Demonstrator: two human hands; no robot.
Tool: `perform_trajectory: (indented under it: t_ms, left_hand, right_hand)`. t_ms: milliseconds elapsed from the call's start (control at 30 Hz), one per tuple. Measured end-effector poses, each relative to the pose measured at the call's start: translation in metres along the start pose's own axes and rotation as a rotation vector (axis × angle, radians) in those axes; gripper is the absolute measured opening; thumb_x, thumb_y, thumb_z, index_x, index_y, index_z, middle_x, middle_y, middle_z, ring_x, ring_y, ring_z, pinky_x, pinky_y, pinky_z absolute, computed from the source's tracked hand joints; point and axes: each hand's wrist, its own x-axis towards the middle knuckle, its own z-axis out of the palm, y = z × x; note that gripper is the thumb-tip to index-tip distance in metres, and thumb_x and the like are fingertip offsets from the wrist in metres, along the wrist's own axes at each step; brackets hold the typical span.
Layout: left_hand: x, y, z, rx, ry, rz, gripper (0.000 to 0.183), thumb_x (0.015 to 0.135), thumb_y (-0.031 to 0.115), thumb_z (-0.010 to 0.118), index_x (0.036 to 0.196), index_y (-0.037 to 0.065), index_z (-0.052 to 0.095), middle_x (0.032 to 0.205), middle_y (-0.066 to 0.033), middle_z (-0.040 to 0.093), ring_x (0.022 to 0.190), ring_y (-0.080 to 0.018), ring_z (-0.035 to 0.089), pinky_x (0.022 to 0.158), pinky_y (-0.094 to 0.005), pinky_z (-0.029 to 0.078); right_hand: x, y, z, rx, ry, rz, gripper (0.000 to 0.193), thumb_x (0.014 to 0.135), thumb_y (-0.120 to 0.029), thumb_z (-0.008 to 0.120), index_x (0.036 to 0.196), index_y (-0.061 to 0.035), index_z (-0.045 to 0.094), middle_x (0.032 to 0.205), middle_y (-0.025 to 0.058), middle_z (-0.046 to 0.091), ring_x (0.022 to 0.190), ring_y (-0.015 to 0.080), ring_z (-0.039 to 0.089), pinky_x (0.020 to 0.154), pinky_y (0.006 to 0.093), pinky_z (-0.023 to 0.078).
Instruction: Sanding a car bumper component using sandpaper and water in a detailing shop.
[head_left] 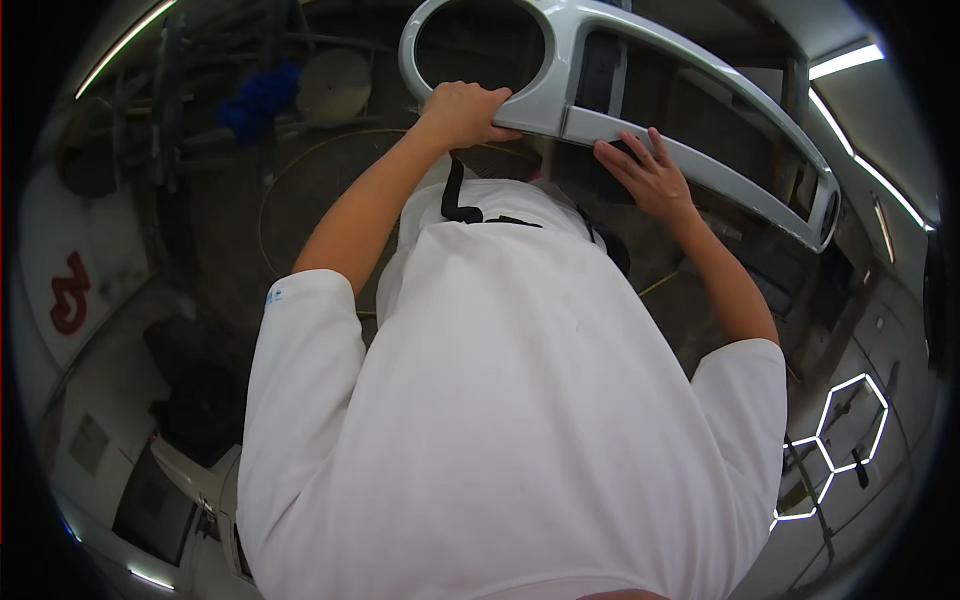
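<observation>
My left hand (463, 113) grips the lower edge of a glossy silver panel (592, 123), at its ring-shaped end (545, 108), thumb and fingers closed around the rim. My right hand (652, 182) has its fingers spread at the panel's long lower rail; I can't tell whether they touch. The panel is upright in front of me, and I can't tell what carries it.

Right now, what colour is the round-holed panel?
The panel is glossy pale silver-grey, clearest in the head view.

Remotely, I observe a blue bundle (258, 102) at far left, a red marking (68, 292) at left, a lit tube lamp (847, 62) at far right, and hexagonal lights (825, 454) at near right.
</observation>
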Motion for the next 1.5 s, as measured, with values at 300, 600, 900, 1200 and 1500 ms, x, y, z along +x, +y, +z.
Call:
perform_trajectory:
  t_ms: [300, 600, 900, 1200, 1500]
  left_hand:
    - [-0.003, -0.002, 0.0, 0.026, 0.023, 0.014, 0.06, 0.083, 0.069, 0.069, 0.11, 0.015, 0.066, 0.082, -0.0125, 0.074, 0.08, -0.0341, 0.074, 0.074, -0.0468, 0.058]
    - [-0.004, -0.004, 0.002, 0.002, 0.004, 0.012, 0.061, 0.083, 0.069, 0.07, 0.111, 0.015, 0.066, 0.08, -0.012, 0.075, 0.077, -0.0344, 0.074, 0.073, -0.0466, 0.059]
    - [0.0, -0.003, -0.005, -0.011, 0.007, 0.013, 0.061, 0.082, 0.068, 0.072, 0.111, 0.015, 0.067, 0.079, -0.0113, 0.075, 0.077, -0.034, 0.075, 0.072, -0.0462, 0.059]
    - [-0.001, -0.001, -0.007, 0.001, -0.009, -0.012, 0.059, 0.081, 0.067, 0.073, 0.109, 0.016, 0.067, 0.079, -0.0095, 0.075, 0.08, -0.0321, 0.075, 0.073, -0.045, 0.059]
    - [0.002, -0.003, -0.002, 0.004, 0.04, 0.013, 0.057, 0.083, 0.066, 0.072, 0.108, 0.014, 0.067, 0.065, -0.0029, 0.071, 0.073, -0.027, 0.075, 0.069, -0.0414, 0.059]
  right_hand:
    - [0.01, -0.011, -0.011, 0.124, -0.005, 0.134, 0.076, 0.088, -0.013, 0.058, 0.161, -0.0237, 0.037, 0.17, -0.0065, 0.026, 0.159, 0.0231, 0.019, 0.13, 0.0581, 0.005]
    - [0.054, -0.047, -0.038, 0.385, -0.077, 0.36, 0.078, 0.084, -0.017, 0.064, 0.159, -0.0218, 0.041, 0.169, -0.0051, 0.031, 0.159, 0.0247, 0.018, 0.127, 0.064, 0.001]
    - [0.072, -0.07, -0.05, 0.227, -0.064, 0.462, 0.067, 0.085, -0.021, 0.064, 0.151, -0.0149, 0.054, 0.162, -0.0007, 0.044, 0.156, 0.0271, 0.027, 0.123, 0.07, 0.006]
    - [0.079, -0.077, -0.047, 0.276, 0.035, 0.52, 0.064, 0.086, -0.017, 0.061, 0.149, -0.011, 0.054, 0.162, 0.0017, 0.044, 0.156, 0.0281, 0.027, 0.121, 0.0721, 0.007]
    - [0.058, -0.069, -0.045, 0.312, -0.137, 0.61, 0.083, 0.083, -0.023, 0.071, 0.159, -0.014, 0.039, 0.167, 0.0023, 0.035, 0.155, 0.0287, 0.028, 0.122, 0.0697, 0.004]
